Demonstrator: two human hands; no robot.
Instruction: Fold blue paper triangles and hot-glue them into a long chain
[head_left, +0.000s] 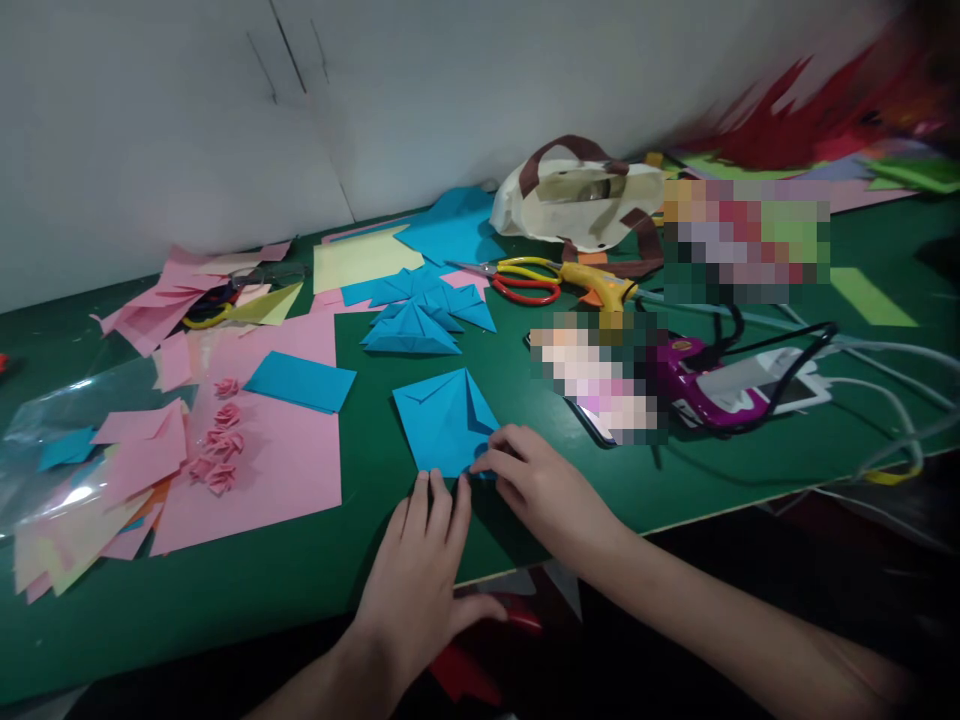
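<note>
A blue paper square (442, 415) with its corners folded inward lies flat on the green table (360, 420). The fingertips of my left hand (420, 550) rest on its lower edge, fingers stretched out and thumb apart. My right hand (544, 485) has its fingers pressed together on the paper's lower right corner, which they partly cover. Behind the square sit several folded blue paper pieces (412, 325). To the left, a folded blue rectangle (300, 381) lies on a pink sheet (292, 470), beside several small pink paper roses (223, 443).
Scissors (529, 290) and a yellow glue gun (600, 287) lie behind, near a cream bag (577, 205). A phone (592, 380) and a purple power strip (694, 385) with cables are at right. Paper scraps (142, 450) and clear plastic (60, 420) lie left.
</note>
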